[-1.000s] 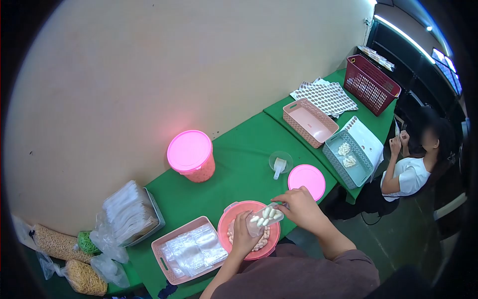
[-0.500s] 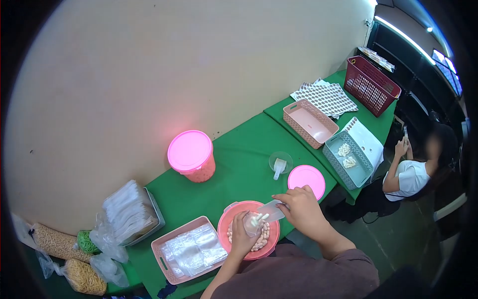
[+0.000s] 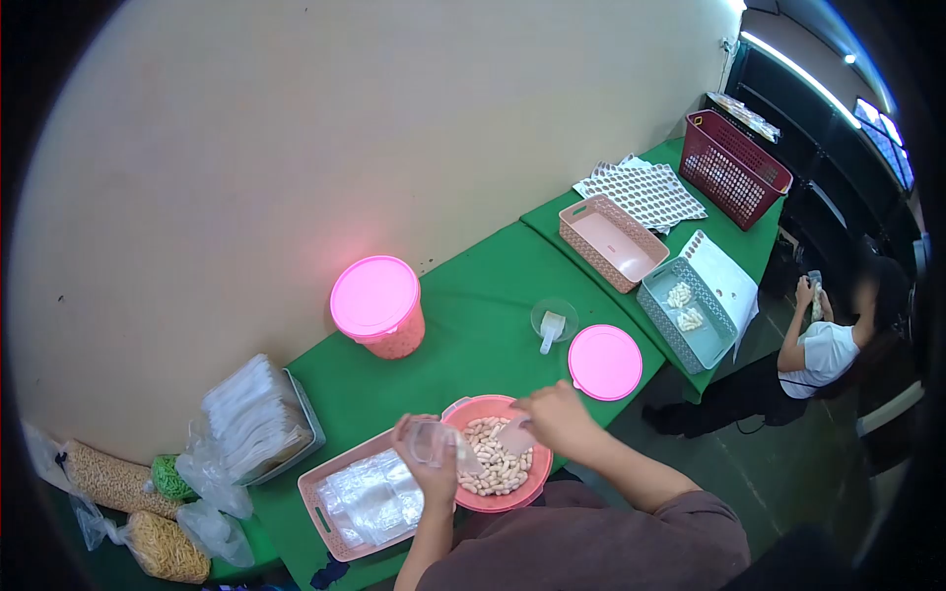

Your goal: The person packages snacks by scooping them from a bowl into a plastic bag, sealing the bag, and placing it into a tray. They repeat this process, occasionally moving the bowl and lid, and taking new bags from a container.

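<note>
My left hand (image 3: 426, 471) holds a clear plastic bag (image 3: 431, 443), tilted beside the left rim of a pink bowl (image 3: 541, 472). Pale, peanut-shaped pieces (image 3: 493, 455) lie in the bowl, and some show near the bag's mouth. My right hand (image 3: 554, 418) grips a translucent scoop (image 3: 515, 434) over the bowl's right part. Left of the bowl, under my left hand, a pink tray (image 3: 317, 512) holds flat clear bags (image 3: 370, 497).
A pink-lidded tub (image 3: 392, 335), a round pink lid (image 3: 605, 362) and a small clear dish with a white scoop (image 3: 550, 330) stand behind. Baskets (image 3: 690, 320) and printed sheets (image 3: 645, 192) lie at right. Another person (image 3: 823, 355) stands beyond. Filled bags (image 3: 118, 478) lie far left.
My left hand has moved left with the bag, from above the bowl to its left rim and the tray. My right hand has shifted slightly left with the scoop. The other person's arms have moved.
</note>
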`<state>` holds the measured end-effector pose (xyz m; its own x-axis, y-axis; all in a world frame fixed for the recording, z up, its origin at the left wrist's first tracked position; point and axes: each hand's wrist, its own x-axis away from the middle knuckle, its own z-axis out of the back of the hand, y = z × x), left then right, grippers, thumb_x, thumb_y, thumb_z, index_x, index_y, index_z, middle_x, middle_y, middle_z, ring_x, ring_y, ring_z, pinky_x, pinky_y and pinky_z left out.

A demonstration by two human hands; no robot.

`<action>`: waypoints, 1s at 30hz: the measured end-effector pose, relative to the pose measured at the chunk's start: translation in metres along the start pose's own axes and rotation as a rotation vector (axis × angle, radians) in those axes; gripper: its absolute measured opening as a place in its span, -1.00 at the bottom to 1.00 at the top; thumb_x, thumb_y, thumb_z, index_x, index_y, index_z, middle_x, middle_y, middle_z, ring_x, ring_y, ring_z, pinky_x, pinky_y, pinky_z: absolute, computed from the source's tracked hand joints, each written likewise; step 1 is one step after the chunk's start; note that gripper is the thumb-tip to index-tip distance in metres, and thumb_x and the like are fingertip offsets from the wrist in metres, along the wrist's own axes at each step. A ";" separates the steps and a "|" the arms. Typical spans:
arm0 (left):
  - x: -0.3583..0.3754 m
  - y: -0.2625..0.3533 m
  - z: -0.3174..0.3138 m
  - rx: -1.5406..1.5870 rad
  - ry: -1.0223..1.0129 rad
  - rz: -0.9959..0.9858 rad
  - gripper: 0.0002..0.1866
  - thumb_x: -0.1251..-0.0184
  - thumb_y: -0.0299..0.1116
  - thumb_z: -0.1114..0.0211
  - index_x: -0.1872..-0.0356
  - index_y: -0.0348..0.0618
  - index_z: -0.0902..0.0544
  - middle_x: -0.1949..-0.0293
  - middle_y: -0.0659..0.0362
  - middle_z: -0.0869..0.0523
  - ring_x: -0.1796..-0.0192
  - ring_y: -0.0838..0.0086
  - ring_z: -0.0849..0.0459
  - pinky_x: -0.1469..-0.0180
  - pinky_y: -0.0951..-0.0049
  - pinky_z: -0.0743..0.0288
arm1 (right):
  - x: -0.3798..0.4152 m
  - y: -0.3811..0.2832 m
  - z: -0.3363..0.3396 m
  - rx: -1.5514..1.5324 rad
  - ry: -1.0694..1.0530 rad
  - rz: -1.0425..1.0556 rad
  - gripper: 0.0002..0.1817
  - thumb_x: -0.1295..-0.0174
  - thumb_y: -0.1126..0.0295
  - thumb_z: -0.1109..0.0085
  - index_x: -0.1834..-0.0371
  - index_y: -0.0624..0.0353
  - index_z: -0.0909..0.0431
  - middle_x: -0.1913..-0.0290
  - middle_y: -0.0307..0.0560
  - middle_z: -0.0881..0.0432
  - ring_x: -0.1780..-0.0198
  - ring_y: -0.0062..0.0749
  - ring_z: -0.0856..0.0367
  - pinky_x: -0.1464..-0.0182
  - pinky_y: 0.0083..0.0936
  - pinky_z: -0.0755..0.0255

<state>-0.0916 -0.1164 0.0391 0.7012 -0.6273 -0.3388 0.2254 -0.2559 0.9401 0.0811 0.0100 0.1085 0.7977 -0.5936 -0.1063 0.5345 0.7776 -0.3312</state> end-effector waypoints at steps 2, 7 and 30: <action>-0.012 0.023 0.008 0.080 0.084 -0.046 -0.26 -0.15 -0.34 -0.38 -0.30 -0.18 -0.16 -0.06 0.06 -0.45 -0.13 0.30 -0.48 -0.28 0.23 -0.30 | -0.004 0.000 -0.040 0.004 -0.080 0.070 -0.74 -0.01 0.40 -0.28 0.17 0.07 -0.66 0.38 -0.11 -0.65 0.24 -0.23 -0.61 0.07 -0.28 -0.29; -0.016 0.041 0.021 0.182 0.147 -0.115 -0.27 -0.16 -0.40 -0.36 -0.29 -0.18 -0.14 -0.03 0.07 -0.45 -0.13 0.31 -0.46 -0.28 0.23 -0.30 | -0.014 0.005 -0.126 0.353 -0.179 0.226 -0.89 0.04 0.40 -0.24 0.40 0.07 -0.64 0.31 -0.10 -0.67 0.05 -0.26 -0.59 -0.04 -0.26 -0.25; -0.007 0.021 0.023 0.108 0.057 0.042 -0.23 -0.12 -0.30 -0.43 -0.29 -0.22 -0.18 -0.07 0.05 -0.44 -0.15 0.29 -0.48 -0.25 0.26 -0.36 | -0.021 0.024 -0.010 -0.741 -0.525 0.076 -0.70 -0.20 0.41 -0.23 -0.02 0.10 -0.67 0.23 0.00 -0.73 0.28 -0.33 -0.67 0.19 -0.40 -0.50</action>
<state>-0.1073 -0.1337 0.0604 0.7464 -0.5974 -0.2934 0.1225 -0.3100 0.9428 0.0741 0.0387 0.0931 0.9450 -0.2345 0.2279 0.3037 0.3708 -0.8777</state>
